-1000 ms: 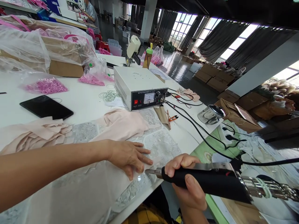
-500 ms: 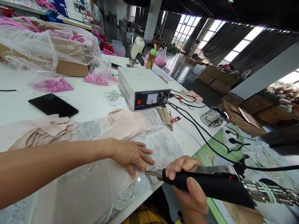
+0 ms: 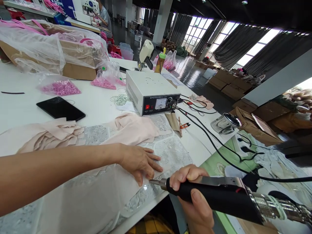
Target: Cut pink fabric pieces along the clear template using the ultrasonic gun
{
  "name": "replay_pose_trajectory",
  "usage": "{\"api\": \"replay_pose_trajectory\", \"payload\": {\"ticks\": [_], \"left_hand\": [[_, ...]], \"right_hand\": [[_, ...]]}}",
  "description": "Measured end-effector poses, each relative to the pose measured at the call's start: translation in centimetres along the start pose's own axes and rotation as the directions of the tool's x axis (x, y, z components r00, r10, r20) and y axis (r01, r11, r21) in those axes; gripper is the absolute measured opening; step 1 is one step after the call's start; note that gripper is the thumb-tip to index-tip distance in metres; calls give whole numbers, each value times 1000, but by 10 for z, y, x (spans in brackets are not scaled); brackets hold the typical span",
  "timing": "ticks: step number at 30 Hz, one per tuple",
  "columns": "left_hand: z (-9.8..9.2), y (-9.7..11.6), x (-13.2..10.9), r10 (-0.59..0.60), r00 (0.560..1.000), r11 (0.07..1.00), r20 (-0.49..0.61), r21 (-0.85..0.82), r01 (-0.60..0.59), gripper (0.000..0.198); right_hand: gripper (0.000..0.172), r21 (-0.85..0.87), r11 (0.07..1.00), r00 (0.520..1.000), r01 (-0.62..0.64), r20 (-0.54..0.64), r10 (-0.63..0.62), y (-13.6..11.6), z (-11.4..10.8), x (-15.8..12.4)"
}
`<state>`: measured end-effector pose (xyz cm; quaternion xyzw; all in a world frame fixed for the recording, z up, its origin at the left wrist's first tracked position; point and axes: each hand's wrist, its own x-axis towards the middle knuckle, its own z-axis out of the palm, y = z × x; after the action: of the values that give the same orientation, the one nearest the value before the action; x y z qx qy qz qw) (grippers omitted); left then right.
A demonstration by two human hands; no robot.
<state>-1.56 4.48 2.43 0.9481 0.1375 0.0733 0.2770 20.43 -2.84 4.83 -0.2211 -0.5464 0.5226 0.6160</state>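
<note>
My left hand [image 3: 140,162] lies with fingers spread on thin pale pink fabric [image 3: 97,198], pressing it against a grey, stone-patterned mat [image 3: 172,149]. My right hand [image 3: 192,191] is wrapped round the black handle of a handheld ultrasonic welder [image 3: 214,196]. Its slim metal tip meets the fabric's edge close beside my left thumb and index finger; whether it touches the cloth is hard to tell. Another piece of pale pink fabric [image 3: 136,128] lies crumpled behind my left hand. A folded fabric stack [image 3: 53,133] rests to the left.
A white control box [image 3: 153,87] with a lit red switch stands at the back, black cables [image 3: 207,133] running from it to the right. Around it are a phone [image 3: 60,108], bags of pink rings [image 3: 60,87], small snips [image 3: 184,125] and a lidded glass mug [image 3: 225,123].
The welder and my right hand have shifted slightly left, bringing the tip closer to my left fingers. My left hand stays spread on the fabric. The whole view has shifted a little.
</note>
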Motion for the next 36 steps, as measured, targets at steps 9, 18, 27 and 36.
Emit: {"api": "replay_pose_trajectory", "payload": {"ticks": [9, 18, 27, 36], "left_hand": [[0, 2, 0, -8, 1000, 1000, -26, 9, 8, 27], [1, 3, 0, 25, 998, 999, -60, 46, -22, 30], [3, 1, -1, 52, 996, 996, -77, 70, -46, 30], [-2, 8, -4, 53, 988, 992, -146, 120, -35, 33]], "right_hand": [[15, -27, 1000, 1000, -12, 28, 13, -2, 1, -2], [15, -8, 999, 997, -35, 66, 35, 0, 7, -7], [13, -7, 998, 995, -56, 82, 57, 4, 5, -8], [15, 27, 999, 1000, -18, 23, 17, -4, -1, -3]]}}
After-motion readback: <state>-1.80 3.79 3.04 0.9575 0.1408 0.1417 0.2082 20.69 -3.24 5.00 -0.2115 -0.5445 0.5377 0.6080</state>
